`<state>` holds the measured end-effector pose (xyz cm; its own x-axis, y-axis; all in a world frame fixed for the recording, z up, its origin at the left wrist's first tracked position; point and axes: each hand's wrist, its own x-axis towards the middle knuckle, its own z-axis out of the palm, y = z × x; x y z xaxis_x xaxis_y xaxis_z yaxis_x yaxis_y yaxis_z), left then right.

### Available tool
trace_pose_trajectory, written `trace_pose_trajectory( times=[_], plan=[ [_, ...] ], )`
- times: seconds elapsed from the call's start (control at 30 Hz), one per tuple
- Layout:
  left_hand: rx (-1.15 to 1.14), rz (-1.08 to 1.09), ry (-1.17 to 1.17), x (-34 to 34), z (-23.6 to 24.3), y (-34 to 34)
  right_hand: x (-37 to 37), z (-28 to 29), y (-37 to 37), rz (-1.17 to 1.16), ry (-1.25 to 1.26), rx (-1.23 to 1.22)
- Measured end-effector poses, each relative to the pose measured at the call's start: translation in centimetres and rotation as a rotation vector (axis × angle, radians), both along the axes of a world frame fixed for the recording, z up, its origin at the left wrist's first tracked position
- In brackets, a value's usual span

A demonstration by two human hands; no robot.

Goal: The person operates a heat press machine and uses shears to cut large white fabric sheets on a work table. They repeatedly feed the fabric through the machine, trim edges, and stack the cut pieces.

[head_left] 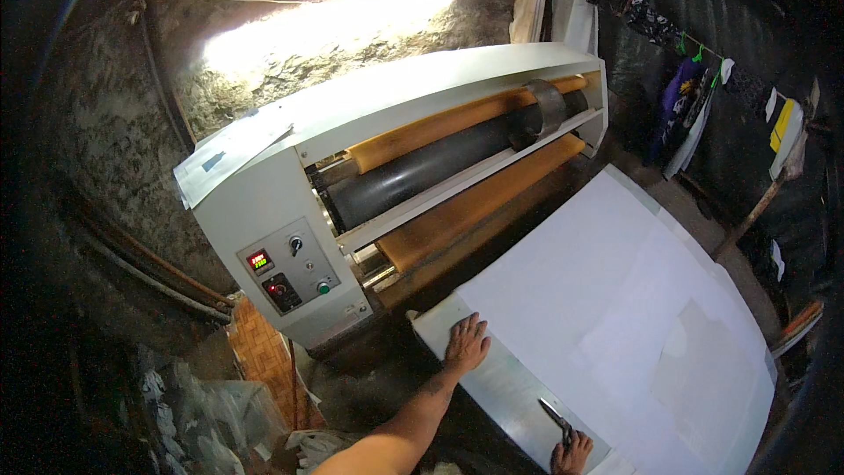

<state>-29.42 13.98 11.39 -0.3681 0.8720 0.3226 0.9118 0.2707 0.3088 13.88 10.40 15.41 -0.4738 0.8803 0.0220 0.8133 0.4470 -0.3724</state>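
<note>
My left hand (pixel 468 343) lies palm down with its fingers apart on the pale edge strip (pixel 500 360) of a large table, beside a wide white sheet (pixel 594 257) that covers most of its top. Lower right, my right hand (pixel 571 452) is closed on a pair of scissors (pixel 552 409), blades pointing up and to the left along the strip. A lighter, irregular patch of paper (pixel 699 354) shows at the right of the sheet.
A white roller machine (pixel 242 192) with orange and black rollers and a control panel (pixel 284 266) stands beyond the table. Papers (pixel 224 163) lie on its top. Hanging clothes (pixel 681 105) line the dark right wall. Crumpled plastic (pixel 211 409) lies at lower left, near a wooden board (pixel 255 352).
</note>
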Motion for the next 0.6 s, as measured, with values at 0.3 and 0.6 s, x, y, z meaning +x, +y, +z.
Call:
trace_pose_trajectory(
  times=[0.3,0.6],
  plan=[
    [0.021,-0.011,-0.024,-0.2,-0.5,-0.2,0.3,-1.1,0.2,0.051,-0.024,0.054],
    [0.060,-0.006,0.006,-0.1,-0.7,0.0,1.6,-3.3,0.3,0.079,-0.117,0.078]
  ],
)
